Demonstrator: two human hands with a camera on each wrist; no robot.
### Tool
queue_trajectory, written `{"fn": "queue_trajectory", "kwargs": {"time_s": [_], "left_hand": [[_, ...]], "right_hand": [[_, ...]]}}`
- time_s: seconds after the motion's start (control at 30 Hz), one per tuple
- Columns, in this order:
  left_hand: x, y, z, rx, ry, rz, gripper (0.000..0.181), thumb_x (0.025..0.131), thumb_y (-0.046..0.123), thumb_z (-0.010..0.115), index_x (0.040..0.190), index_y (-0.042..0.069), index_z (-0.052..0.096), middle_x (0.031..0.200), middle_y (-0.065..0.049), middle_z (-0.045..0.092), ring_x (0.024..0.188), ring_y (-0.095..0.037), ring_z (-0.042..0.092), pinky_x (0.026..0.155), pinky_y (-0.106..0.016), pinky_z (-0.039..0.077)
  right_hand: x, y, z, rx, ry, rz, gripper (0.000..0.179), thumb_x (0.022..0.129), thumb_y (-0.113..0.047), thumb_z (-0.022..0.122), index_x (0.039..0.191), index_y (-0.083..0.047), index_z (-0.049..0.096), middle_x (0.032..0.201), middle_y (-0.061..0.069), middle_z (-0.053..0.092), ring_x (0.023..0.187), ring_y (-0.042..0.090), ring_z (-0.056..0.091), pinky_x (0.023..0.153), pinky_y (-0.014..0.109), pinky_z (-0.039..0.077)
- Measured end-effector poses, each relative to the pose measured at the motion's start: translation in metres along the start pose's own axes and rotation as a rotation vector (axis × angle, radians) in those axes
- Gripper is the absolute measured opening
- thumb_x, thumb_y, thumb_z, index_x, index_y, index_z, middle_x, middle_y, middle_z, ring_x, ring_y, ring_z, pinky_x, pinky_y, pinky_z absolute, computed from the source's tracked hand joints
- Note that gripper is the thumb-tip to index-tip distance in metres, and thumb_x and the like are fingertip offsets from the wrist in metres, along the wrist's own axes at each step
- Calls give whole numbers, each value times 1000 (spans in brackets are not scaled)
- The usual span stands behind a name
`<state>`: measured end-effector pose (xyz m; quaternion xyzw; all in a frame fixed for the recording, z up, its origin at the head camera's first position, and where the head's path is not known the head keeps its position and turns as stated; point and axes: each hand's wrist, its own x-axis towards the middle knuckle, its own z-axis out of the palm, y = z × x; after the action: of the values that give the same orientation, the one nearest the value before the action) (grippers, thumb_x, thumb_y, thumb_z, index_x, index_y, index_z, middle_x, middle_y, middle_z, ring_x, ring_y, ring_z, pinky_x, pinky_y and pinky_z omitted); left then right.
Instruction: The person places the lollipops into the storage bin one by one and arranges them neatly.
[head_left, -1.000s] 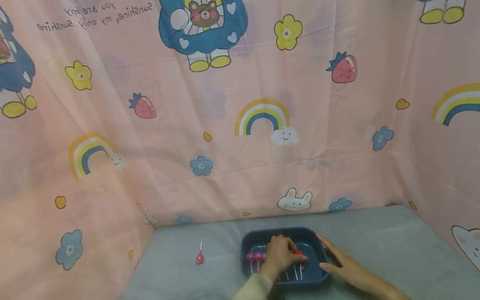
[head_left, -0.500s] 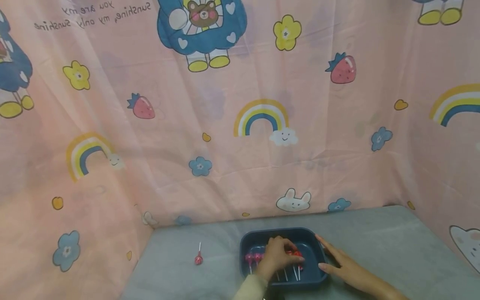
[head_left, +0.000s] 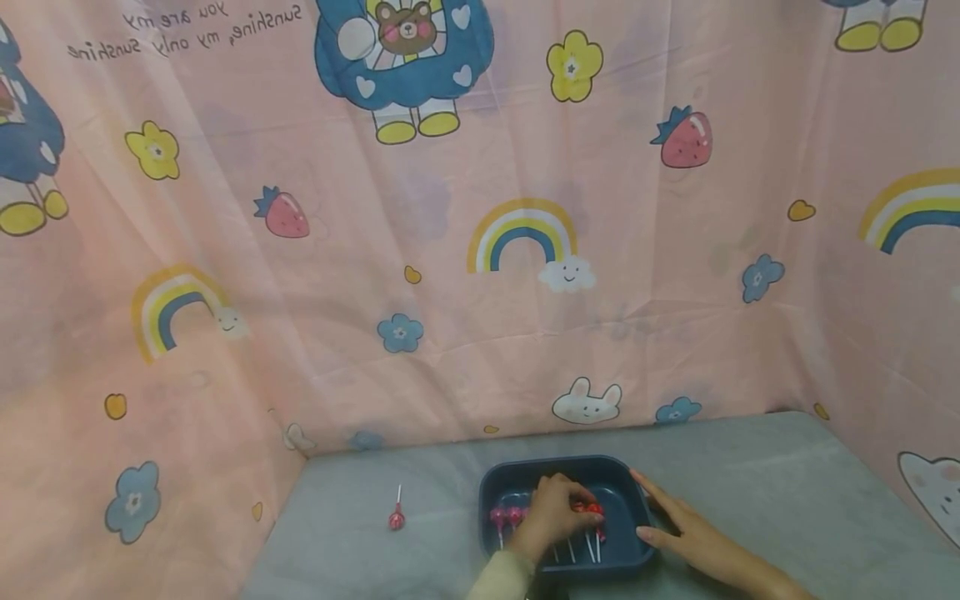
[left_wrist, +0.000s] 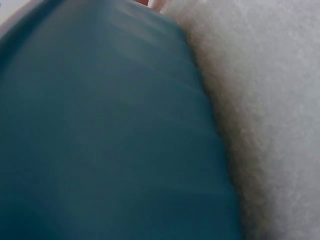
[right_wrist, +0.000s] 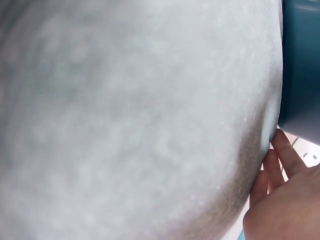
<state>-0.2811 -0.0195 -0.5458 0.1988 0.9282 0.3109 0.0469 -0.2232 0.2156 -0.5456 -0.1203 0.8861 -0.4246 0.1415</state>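
Observation:
A dark blue rectangular tray (head_left: 622, 553) sits on the grey cloth-covered table. Inside it, pink lollipops (head_left: 506, 515) lie at the left and red lollipops (head_left: 595, 510) to the right, white sticks toward the near wall. Reaching over the near side, my left hand (head_left: 551, 517) curls its fingers and thumb round a red lollipop head and hides part of the row. My right hand (head_left: 686, 529) rests its straight fingers and thumb against the tray's right end. The left wrist view holds the tray's outer wall (left_wrist: 125, 125); the right wrist view has fingertips (right_wrist: 285, 145) beside the tray.
One more red lollipop (head_left: 397, 521) lies on the table left of the tray, its stick pointing away. A pink printed curtain (head_left: 450, 375) hangs behind the table (head_left: 337, 550) and along both sides.
My left thumb and fingers have shifted slightly left over the red lollipops. My right hand stays against the tray, which has not visibly moved on the table.

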Motion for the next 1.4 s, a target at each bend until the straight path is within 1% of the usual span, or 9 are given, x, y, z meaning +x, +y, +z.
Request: {"fn": "queue_trajectory", "kwargs": {"time_s": [0.17, 0.3, 0.4, 0.53, 0.73, 0.9, 1.1, 1.27, 1.4], "left_hand": [[-1, 0, 1, 11, 14, 9, 18, 72, 40, 79, 86, 30, 75, 90, 12, 59, 86, -5, 43, 72, -25, 32], [-2, 1, 1, 27, 28, 19, 18, 72, 41, 78, 85, 29, 74, 89, 12, 60, 86, -5, 43, 71, -24, 31], [-1, 2, 1, 31, 30, 12, 18, 72, 43, 77, 84, 30, 73, 87, 12, 59, 85, -4, 43, 71, -24, 31], [0, 2, 1, 21, 31, -2, 17, 74, 44, 76, 83, 30, 72, 85, 14, 57, 84, -3, 41, 72, -24, 31], [-1, 2, 2, 13, 63, -19, 19, 73, 45, 76, 84, 29, 73, 84, 13, 56, 85, -5, 42, 72, -25, 31], [-1, 1, 4, 39, 92, -15, 20, 73, 46, 76, 84, 29, 73, 83, 13, 57, 85, -5, 42, 71, -26, 31], [-1, 2, 3, 46, 90, -3, 20, 74, 46, 74, 84, 29, 73, 83, 13, 57, 83, -4, 42, 70, -25, 31], [-2, 2, 3, 47, 85, -6, 21, 74, 46, 75, 84, 29, 73, 83, 12, 58, 83, -4, 42, 70, -24, 32], [-1, 1, 3, 43, 79, -19, 23, 71, 46, 78, 84, 29, 72, 83, 12, 58, 82, -4, 42, 70, -25, 32]], "right_hand": [[0, 1, 0, 2, -8, -8, 72, 95, -46, 48, 150, -39, 2, 151, 29, 25, 135, 54, 26, 87, 72, 36], [0, 0, 0, 5, -8, 9, 73, 95, -47, 48, 150, -40, 2, 150, 30, 28, 134, 53, 27, 87, 72, 37], [1, 0, 0, 3, -2, 2, 73, 95, -46, 49, 151, -38, 3, 149, 30, 28, 133, 52, 31, 87, 71, 37], [0, 1, -1, 1, 2, -16, 72, 95, -44, 49, 151, -38, 4, 150, 30, 27, 133, 52, 31, 88, 71, 37], [0, 2, 0, -19, 13, -31, 72, 95, -44, 49, 151, -38, 4, 150, 29, 28, 133, 51, 32, 88, 71, 37], [0, 2, 0, -19, 3, -1, 73, 95, -47, 48, 150, -39, 3, 150, 29, 29, 134, 52, 28, 87, 72, 35], [1, 1, 0, -22, -2, 16, 73, 94, -49, 47, 150, -40, 1, 150, 29, 29, 135, 53, 24, 87, 75, 31], [0, 2, 0, -29, 8, -2, 73, 94, -48, 48, 150, -40, 3, 150, 28, 29, 134, 51, 27, 88, 72, 35], [1, 2, 0, -12, 7, -24, 72, 96, -44, 48, 151, -38, 3, 150, 30, 26, 134, 51, 29, 89, 71, 36]]}}
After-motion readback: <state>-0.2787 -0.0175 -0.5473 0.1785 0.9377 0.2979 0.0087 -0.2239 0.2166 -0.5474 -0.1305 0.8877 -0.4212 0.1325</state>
